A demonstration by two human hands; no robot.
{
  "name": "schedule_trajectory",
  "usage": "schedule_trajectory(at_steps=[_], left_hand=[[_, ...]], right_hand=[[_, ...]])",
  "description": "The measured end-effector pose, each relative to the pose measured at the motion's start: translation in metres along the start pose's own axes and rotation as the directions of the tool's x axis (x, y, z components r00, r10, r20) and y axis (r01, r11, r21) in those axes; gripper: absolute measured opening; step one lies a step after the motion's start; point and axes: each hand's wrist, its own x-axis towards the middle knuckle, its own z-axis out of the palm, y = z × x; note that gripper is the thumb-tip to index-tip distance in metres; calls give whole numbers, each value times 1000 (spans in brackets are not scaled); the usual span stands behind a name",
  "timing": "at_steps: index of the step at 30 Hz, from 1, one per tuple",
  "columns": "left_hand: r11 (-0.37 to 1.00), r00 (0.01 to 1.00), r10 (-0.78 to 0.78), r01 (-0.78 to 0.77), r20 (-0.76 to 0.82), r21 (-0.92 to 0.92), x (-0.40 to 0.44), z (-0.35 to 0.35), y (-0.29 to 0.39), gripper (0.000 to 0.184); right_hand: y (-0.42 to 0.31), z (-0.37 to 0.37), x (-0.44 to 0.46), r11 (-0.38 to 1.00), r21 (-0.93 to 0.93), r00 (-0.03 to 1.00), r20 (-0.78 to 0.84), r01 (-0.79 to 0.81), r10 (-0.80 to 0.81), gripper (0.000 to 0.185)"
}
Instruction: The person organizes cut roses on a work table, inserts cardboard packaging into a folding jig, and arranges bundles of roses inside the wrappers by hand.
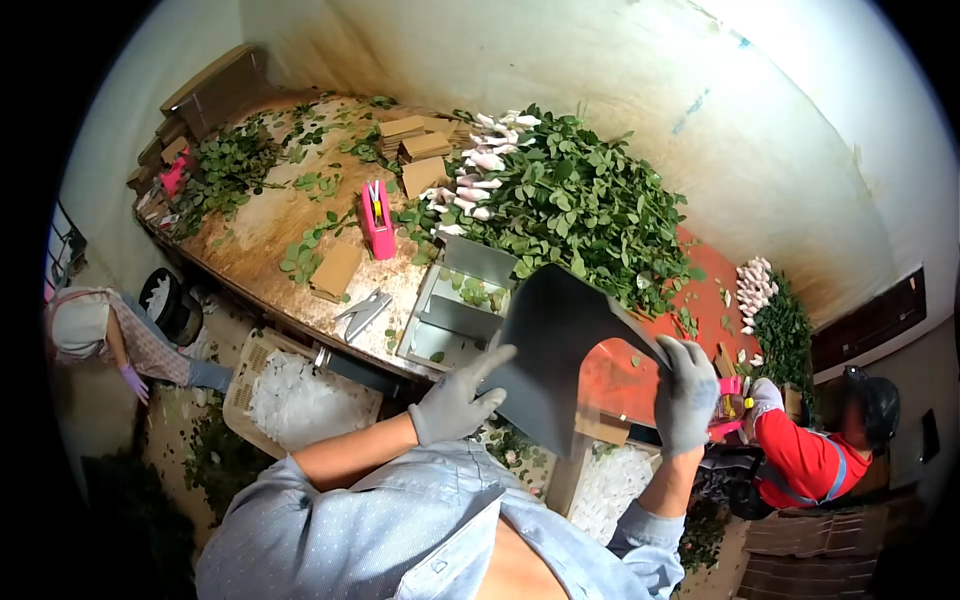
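A dark grey, bendy sheet [545, 345] is curved in front of me above the table's front edge. My right hand [688, 395], in a grey glove, is closed on the sheet's right edge. My left hand [455, 402], also gloved, is beside its left edge with index finger and thumb stretched apart; whether it touches the sheet is unclear. Behind the sheet is a grey metal box frame [462, 318] with loose leaves inside. Left of it lie a stapler-like metal tool [364, 314] and a pink tape dispenser [378, 220].
Leafy stems with pale wrapped heads [590, 190] are heaped at the back. Cardboard pieces [425, 147] and leaves litter the table [265, 240]. A crate [240, 385] of white scraps stands below. A co-worker in red [800, 450] is at right; another person [95, 335] bends at left.
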Motion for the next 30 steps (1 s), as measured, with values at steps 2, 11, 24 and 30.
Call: schedule_trajectory(at_steps=[2, 11, 24, 30], left_hand=[[991, 995, 15, -1, 102, -134, 17, -20, -7, 45], [917, 985, -25, 92, 173, -389, 42, -112, -87, 39], [866, 944, -291, 329, 156, -377, 59, -171, -210, 82], [876, 816, -479, 465, 324, 124, 78, -136, -277, 40]], right_hand=[[-12, 32, 35, 998, -28, 997, 52, 64, -63, 25], [-46, 202, 145, 994, 16, 826, 555, 107, -98, 23], [-84, 333, 173, 992, 124, 740, 664, 34, -108, 45], [-115, 298, 193, 869, 271, 835, 267, 414, -481, 71]])
